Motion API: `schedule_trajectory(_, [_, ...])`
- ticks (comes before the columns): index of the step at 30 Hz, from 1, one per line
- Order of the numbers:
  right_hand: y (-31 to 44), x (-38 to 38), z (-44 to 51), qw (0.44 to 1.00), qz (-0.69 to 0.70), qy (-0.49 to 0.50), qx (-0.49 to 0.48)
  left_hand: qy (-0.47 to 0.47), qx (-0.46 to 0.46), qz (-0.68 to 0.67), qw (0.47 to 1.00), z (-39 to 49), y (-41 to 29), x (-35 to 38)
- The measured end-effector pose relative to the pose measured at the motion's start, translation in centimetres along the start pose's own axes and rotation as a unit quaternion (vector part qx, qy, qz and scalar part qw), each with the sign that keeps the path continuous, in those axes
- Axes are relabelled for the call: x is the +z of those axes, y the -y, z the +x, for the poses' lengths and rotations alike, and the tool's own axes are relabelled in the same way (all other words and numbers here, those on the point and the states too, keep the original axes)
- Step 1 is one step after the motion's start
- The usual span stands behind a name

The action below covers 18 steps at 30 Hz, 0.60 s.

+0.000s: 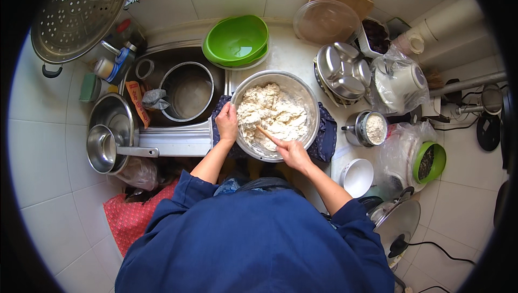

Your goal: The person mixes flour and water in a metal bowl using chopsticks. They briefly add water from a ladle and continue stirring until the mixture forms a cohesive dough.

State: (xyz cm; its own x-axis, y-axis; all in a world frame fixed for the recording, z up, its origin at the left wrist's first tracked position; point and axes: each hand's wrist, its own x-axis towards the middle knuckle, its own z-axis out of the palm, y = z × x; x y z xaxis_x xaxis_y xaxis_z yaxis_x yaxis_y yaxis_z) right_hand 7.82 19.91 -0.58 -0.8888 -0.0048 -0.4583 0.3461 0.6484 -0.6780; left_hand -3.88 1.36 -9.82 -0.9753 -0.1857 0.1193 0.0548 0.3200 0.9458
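Shaggy, wet dough (279, 111) fills much of a large metal mixing bowl (313, 131), which rests on a dark blue patterned cloth (325, 133) at the counter's front edge. My left hand (227, 122) grips the bowl's left rim, thumb up. In my right hand (293, 153) is a wooden stick-like utensil (265, 133), perhaps chopsticks or a spoon handle; its lower end is sunk in the dough and hidden. Pale smears of dough cling to the bowl's inner wall.
Left of the bowl, a sink holds a metal pot (188, 91). Green plastic bowls (236, 40) stand behind. On the right are a metal divided dish (344, 70), a cup of flour (375, 128) and a white bowl (357, 177). A long-handled saucepan (103, 149) sits far left.
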Motion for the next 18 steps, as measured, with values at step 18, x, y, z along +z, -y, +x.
schedule_trajectory(18, [-2.1, -4.5, -3.3, 0.984, 0.026, 0.131, -0.120, 0.020, -0.033, -0.046, 0.998, 0.2, 1.4, 0.0])
